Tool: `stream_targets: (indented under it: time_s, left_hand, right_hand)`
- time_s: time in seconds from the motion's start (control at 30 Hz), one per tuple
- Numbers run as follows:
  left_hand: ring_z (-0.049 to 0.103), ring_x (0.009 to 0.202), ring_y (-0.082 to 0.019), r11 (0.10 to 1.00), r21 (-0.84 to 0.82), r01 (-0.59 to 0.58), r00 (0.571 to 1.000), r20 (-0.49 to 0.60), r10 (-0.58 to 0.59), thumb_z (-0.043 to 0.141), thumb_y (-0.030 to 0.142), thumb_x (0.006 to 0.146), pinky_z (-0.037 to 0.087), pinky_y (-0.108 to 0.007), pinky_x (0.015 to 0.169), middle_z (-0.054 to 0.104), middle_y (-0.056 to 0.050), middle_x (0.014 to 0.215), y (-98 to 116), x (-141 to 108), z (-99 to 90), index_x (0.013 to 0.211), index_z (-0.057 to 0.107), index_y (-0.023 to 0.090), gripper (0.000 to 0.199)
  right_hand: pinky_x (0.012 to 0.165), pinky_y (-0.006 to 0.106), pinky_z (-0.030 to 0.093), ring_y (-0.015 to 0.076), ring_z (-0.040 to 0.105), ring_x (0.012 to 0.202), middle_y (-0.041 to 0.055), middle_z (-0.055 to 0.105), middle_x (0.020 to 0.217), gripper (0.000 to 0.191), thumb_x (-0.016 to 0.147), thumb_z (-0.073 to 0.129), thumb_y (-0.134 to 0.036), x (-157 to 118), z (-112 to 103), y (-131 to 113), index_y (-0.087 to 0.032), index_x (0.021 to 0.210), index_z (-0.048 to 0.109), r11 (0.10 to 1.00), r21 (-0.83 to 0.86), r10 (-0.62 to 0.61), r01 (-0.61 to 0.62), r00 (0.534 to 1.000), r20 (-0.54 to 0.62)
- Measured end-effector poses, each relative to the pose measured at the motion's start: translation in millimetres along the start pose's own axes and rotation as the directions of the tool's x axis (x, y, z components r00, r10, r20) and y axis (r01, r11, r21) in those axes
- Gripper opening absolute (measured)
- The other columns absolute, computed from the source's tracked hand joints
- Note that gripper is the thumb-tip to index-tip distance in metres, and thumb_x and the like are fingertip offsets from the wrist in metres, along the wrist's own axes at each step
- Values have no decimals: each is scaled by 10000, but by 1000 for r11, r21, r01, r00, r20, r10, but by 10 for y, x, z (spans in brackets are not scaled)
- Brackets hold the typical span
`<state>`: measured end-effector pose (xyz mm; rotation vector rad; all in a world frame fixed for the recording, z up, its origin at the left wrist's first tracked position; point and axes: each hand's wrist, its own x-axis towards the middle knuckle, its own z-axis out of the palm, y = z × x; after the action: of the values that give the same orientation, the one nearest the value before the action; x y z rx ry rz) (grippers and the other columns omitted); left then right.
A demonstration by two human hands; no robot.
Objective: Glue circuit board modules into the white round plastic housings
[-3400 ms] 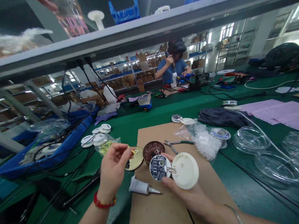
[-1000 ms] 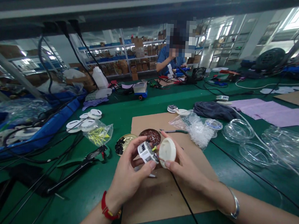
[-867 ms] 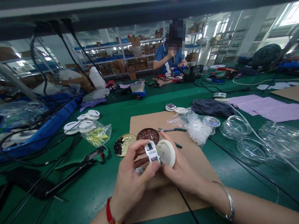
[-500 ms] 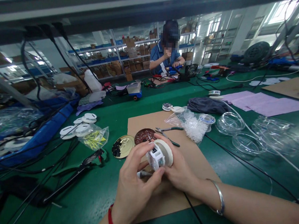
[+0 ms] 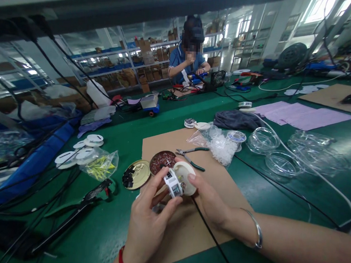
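Above the brown cardboard sheet (image 5: 184, 242), my left hand (image 5: 150, 212) is closed, its thumb and fingers pinching a white plastic housing (image 5: 173, 184) with small openings in its side. My right hand (image 5: 214, 202) grips a round white cup-shaped cover (image 5: 188, 173), its hollow side turned toward the housing. Small parts or wires show inside the cover, too small to make out. The two pieces are close together at an angle; whether they touch I cannot tell. A black cable (image 5: 210, 227) runs down from below them. Behind the hands lies a round tin of brown grains (image 5: 161, 159).
A gold lid with black bits (image 5: 142, 175), green-handled pliers (image 5: 195, 164) and a bag of white pieces (image 5: 223, 149) lie around. To the left are a bag of yellow pieces (image 5: 101, 167) and a crimping tool (image 5: 86, 201). Clear rings (image 5: 282, 162) stand right; a co-worker (image 5: 179, 63) sits opposite.
The cover has tilted away from the housing, so its hollow inside now shows. My right thumb has moved onto the cover's rim. The whole view has shifted slightly.
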<state>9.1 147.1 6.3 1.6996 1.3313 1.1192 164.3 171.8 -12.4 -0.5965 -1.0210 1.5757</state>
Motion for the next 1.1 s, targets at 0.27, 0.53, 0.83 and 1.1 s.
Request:
stream_targets:
  time_s: [0.27,0.53,0.83,1.1]
  left_hand:
    - [572,1180,-267,982,181,-47,999,28,43,650,362,815,510,-423,977,524,-59,1379,-57,9,33,1361,428,310,591]
    - [572,1183,-247,963,250,-96,995,41,89,636,375,828,465,-451,1028,533,-15,1373,-61,14,30,1358,406,375,578]
    - [528,1234,-228,903,369,-221,975,66,211,630,367,835,448,-432,1048,511,-20,1396,-26,27,31,1375,390,345,592]
    - [454,1302,-192,822,457,-339,939,111,326,609,374,848,413,-355,1076,508,-50,1398,13,53,-5,1401,376,267,609]
  right_hand:
    - [1130,447,299,240,416,1316,71,463,1428,630,892,429,-631,-11,-32,0,-219,1368,447,997,-68,45,-47,998,-31]
    - [1163,426,233,222,381,1342,67,429,1454,642,904,409,-629,-34,-21,-23,-217,1396,414,988,-151,43,-43,999,-5]
    - [1166,412,230,203,340,1370,36,390,1483,569,940,389,-570,-33,-36,37,-246,1408,399,985,-154,81,-74,996,37]
    - [1159,423,253,195,291,1394,13,348,1507,514,971,350,-517,-42,-57,122,-272,1422,372,985,-136,109,-102,993,46]
